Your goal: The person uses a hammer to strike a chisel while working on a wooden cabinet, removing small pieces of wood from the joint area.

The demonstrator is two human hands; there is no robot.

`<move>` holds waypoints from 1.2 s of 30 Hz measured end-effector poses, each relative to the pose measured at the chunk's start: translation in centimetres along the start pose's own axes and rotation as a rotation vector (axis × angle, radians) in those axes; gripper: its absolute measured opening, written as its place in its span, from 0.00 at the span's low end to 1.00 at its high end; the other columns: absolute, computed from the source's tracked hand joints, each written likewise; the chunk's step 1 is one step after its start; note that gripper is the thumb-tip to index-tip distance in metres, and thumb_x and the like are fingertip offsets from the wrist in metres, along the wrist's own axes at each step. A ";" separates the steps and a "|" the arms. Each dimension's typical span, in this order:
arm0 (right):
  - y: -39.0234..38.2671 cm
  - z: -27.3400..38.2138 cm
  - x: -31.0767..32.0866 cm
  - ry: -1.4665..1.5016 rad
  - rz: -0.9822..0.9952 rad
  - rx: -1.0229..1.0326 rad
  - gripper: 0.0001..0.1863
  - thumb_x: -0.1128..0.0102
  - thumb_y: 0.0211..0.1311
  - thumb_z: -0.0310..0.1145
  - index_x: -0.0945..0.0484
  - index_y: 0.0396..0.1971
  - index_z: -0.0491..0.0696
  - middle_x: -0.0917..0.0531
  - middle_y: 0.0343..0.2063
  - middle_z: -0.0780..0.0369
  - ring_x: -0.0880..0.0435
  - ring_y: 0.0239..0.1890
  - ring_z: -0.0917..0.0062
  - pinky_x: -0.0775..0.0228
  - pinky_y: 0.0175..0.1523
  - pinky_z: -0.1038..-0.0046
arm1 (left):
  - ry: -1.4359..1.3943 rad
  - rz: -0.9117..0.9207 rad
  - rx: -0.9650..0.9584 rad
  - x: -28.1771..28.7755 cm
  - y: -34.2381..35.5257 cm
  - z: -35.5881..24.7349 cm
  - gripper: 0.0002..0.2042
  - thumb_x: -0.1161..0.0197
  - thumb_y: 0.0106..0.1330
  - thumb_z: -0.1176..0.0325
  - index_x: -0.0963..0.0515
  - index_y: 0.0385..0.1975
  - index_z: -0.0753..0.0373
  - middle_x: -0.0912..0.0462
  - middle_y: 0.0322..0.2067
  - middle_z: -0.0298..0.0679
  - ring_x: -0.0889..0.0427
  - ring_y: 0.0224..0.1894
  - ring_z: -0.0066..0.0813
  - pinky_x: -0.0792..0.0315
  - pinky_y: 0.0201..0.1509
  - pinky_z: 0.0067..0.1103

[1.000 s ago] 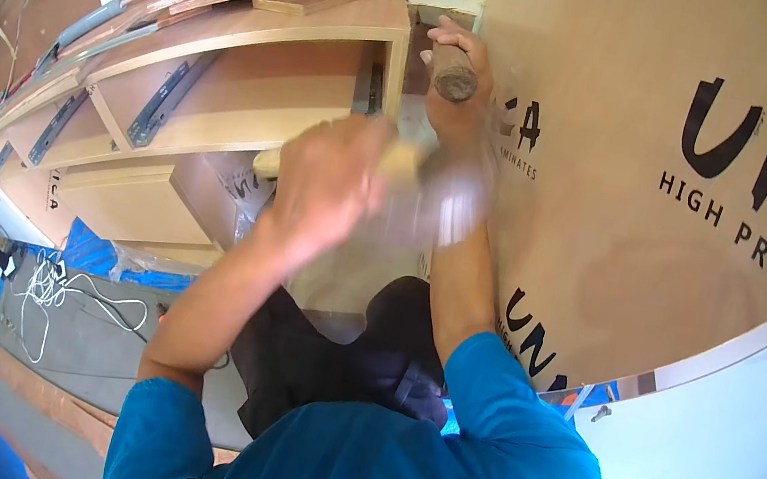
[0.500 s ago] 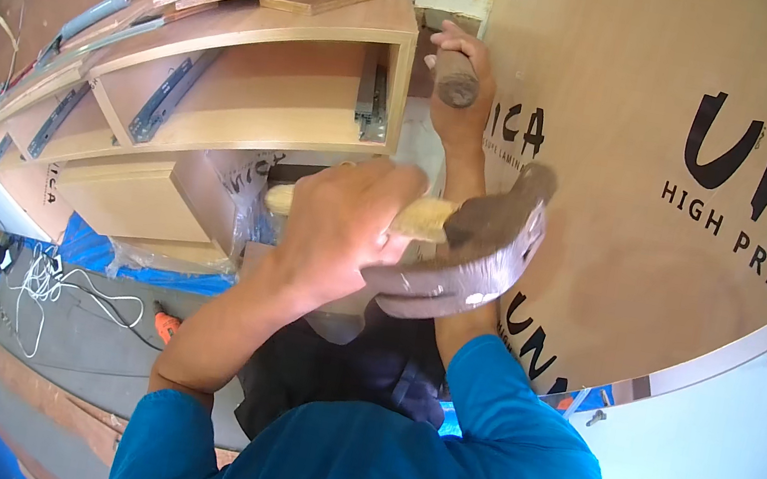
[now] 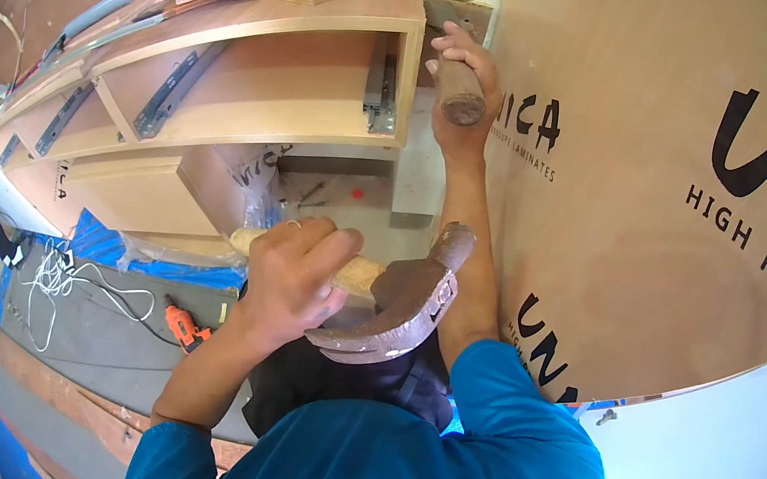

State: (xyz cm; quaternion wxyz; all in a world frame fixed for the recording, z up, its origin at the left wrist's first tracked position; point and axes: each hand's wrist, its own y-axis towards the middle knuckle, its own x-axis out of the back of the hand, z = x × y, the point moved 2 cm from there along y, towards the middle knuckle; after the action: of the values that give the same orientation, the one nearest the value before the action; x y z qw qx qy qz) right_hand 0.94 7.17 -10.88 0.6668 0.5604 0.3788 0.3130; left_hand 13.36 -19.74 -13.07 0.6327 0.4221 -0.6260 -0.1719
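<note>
Between an open cabinet (image 3: 277, 90) and a tall board (image 3: 630, 220), a worker's right hand (image 3: 485, 60) is gripping a wooden handle (image 3: 460, 85), apparently leaving its butt end (image 3: 463, 109) bare, while the left hand (image 3: 286, 274) is clasping a hammer (image 3: 403, 288) above the lap (image 3: 308, 389), seemingly back from its head (image 3: 413, 320) for leverage.

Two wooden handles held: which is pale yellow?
The hammer handle in the left hand, joined to a metal head. The other handle, in the right hand, is brown, its round end toward the camera.
</note>
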 end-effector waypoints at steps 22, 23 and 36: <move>0.0 -1.2 0.0 0.049 0.015 0.057 0.18 0.30 0.58 0.12 0.22 0.44 0.46 0.12 0.45 0.57 0.15 0.62 0.56 0.23 0.68 0.57 | -0.022 0.097 0.105 -1.5 -1.4 0.5 0.19 0.29 0.40 0.71 0.21 0.37 0.58 0.23 0.27 0.41 0.21 0.29 0.47 0.27 0.33 0.38; -0.1 -1.4 -0.1 0.047 0.014 0.060 0.18 0.30 0.58 0.12 0.22 0.44 0.46 0.12 0.45 0.57 0.15 0.62 0.56 0.23 0.68 0.57 | -0.029 0.099 0.103 -1.5 -1.4 0.5 0.19 0.29 0.40 0.70 0.21 0.37 0.58 0.23 0.27 0.41 0.21 0.29 0.48 0.27 0.34 0.38; -0.1 -1.3 -0.2 0.061 -0.024 0.050 0.17 0.31 0.59 0.13 0.22 0.44 0.45 0.13 0.44 0.57 0.13 0.55 0.62 0.26 0.72 0.52 | -0.048 0.147 0.165 -2.2 -1.8 0.9 0.19 0.30 0.48 0.58 0.19 0.39 0.59 0.22 0.27 0.45 0.20 0.29 0.51 0.27 0.34 0.40</move>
State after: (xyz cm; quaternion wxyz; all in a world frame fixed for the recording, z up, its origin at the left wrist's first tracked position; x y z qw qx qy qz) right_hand -0.24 7.61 -11.02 0.6443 0.5625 0.4135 0.3124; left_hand 12.68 -19.39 -15.98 0.5917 0.4215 -0.6822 -0.0831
